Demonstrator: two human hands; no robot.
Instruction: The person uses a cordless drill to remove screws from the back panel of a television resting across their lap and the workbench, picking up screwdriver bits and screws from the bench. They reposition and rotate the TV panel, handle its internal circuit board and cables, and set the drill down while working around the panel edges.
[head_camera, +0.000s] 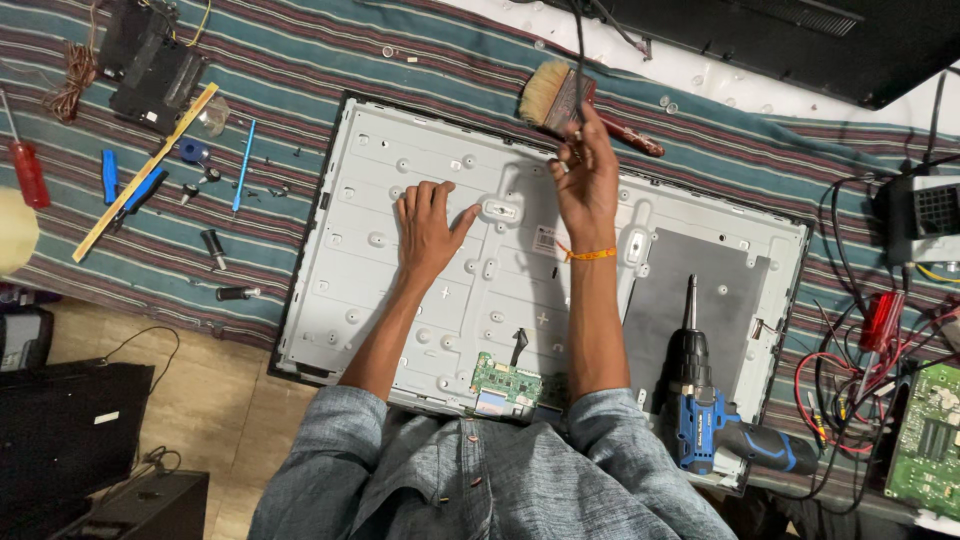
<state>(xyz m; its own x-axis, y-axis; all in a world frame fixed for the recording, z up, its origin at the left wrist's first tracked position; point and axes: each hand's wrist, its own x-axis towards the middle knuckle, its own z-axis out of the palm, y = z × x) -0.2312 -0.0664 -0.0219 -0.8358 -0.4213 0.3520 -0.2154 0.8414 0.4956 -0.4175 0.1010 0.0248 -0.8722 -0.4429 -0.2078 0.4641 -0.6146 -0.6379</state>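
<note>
Overhead view. Left hand (428, 228) flat, fingers spread, palm pressed on white metal back panel of television (400, 290), gripping nothing. Right hand (587, 180) raised over panel's upper edge, fingers pinched round black cable (579, 50) dropping from above. Paintbrush (560, 100) lies just beyond right fingertips, bristles pointing left, partly behind hand. Blue cordless drill (705, 405) rests on panel, right of right forearm. Small green circuit board (505, 382) at panel's near edge, between forearms.

Two hands, the left hand (428, 228) and the right hand (585, 180), are over one metal television back panel (400, 290). One paintbrush (560, 100) and one blue cordless drill (705, 400) are there. Two green circuit boards show, one small circuit board (506, 383) and one larger circuit board (925, 425), plus one red-handled screwdriver (27, 170).
</note>
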